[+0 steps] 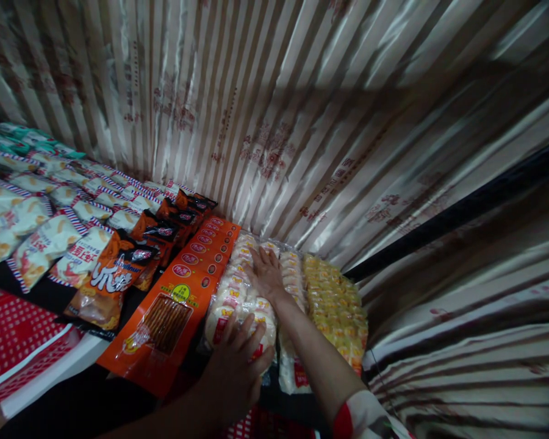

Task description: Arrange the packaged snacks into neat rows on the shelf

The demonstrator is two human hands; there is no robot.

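Two rows of clear-wrapped packs of round white snacks, perhaps rice crackers [231,286], stand on the dark shelf. My left hand [235,360] rests its spread fingers on the front packs of the left row. Farther back, my right hand [266,274] lies flat with fingers apart across the packs, palm down. Another row of white packs [291,271] is partly hidden under my right forearm. To its right stand yellow-wrapped packs [332,292]. Orange pouches of stick snacks [183,305] overlap in a row just left of the crackers.
Brown-orange snack bags [114,274] and many white bags with striped edges [68,244] fill the left side. A red perforated basket [18,335] sits below the shelf edge. Behind hangs a pleated printed curtain [201,110], with a dark bar [462,210] at right.
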